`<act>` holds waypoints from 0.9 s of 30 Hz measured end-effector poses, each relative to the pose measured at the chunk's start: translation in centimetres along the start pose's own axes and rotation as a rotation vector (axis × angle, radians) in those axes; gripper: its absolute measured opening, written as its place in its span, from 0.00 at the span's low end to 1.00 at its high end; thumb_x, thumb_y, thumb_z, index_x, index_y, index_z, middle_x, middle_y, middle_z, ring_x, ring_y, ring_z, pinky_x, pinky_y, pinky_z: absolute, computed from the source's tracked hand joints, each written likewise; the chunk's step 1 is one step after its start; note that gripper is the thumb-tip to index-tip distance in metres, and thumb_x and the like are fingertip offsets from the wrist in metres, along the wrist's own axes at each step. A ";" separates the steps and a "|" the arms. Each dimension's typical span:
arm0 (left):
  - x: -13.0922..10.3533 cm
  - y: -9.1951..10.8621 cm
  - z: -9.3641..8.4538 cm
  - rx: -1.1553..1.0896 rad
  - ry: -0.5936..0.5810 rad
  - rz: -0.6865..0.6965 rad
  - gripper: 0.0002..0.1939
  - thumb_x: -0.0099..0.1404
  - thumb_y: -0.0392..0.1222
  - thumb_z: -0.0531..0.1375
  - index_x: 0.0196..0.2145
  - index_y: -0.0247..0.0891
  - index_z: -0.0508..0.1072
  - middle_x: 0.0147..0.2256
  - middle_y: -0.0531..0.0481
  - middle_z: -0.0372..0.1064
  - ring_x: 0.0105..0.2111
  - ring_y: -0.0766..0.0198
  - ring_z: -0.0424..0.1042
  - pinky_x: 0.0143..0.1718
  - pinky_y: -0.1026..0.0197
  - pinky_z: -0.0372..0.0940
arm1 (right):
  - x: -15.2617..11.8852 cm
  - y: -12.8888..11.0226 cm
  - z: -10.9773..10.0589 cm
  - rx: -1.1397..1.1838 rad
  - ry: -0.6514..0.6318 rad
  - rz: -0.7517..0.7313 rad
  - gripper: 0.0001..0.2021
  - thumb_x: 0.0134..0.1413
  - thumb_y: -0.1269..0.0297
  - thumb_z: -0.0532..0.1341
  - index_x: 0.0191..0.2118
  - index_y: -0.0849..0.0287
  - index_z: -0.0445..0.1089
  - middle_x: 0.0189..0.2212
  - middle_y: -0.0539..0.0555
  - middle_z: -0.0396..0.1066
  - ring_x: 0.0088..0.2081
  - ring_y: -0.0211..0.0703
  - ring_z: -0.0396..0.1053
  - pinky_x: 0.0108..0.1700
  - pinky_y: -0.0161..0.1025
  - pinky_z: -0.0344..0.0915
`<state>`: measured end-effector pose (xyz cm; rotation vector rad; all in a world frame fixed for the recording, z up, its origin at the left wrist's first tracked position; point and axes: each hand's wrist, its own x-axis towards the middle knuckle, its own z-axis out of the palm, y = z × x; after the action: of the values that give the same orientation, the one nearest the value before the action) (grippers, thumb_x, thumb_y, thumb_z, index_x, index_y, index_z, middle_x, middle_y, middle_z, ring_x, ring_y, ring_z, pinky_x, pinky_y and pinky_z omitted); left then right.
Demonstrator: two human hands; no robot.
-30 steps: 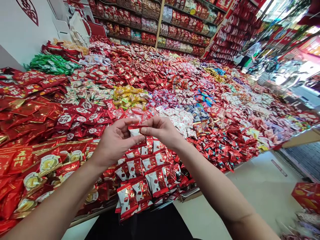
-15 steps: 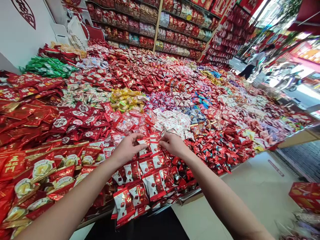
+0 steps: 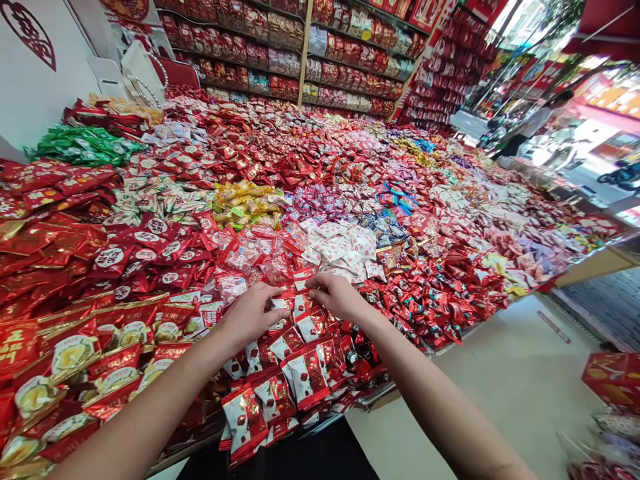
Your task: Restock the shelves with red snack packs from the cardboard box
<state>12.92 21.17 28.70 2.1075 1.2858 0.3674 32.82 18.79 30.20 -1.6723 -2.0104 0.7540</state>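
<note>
Rows of small red-and-white snack packets (image 3: 306, 377) lie overlapping at the table's near edge. At the back of these rows, my left hand (image 3: 254, 313) has its thumb and fingers closed around the edge of a red-and-white packet (image 3: 281, 305). Just to the right, my right hand (image 3: 334, 297) pinches the edge of a neighbouring red-and-white packet (image 3: 303, 304). Both packets rest on or just above the row, partly covered by my fingers. White packets with a small pink print (image 3: 340, 245) lie directly behind my hands.
Durian snack packets (image 3: 117, 367) are piled at left, small red candies (image 3: 440, 293) at right. Heaps of wrapped sweets stretch back to stocked shelves (image 3: 240, 47). A red box (image 3: 613, 380) stands on the floor at right. A person (image 3: 533, 127) is in the street beyond.
Both hands have come down slightly and toward me, lowering the packets onto the row. The packets just in front of them have shifted and lie more askew. The view has shifted a little.
</note>
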 end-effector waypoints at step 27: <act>-4.1 1.1 0.1 0.247 -0.100 0.072 0.08 0.59 0.45 0.54 0.27 0.41 0.69 0.29 0.50 0.62 0.32 0.60 0.65 0.32 0.60 0.58 | -4.8 0.0 0.1 -0.142 -0.003 0.155 0.08 0.54 0.68 0.53 0.30 0.62 0.68 0.29 0.55 0.70 0.31 0.39 0.65 0.33 0.34 0.57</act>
<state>11.75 17.22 29.74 2.3510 1.2522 0.1364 33.66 14.02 30.22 -1.9268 -1.9942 0.6787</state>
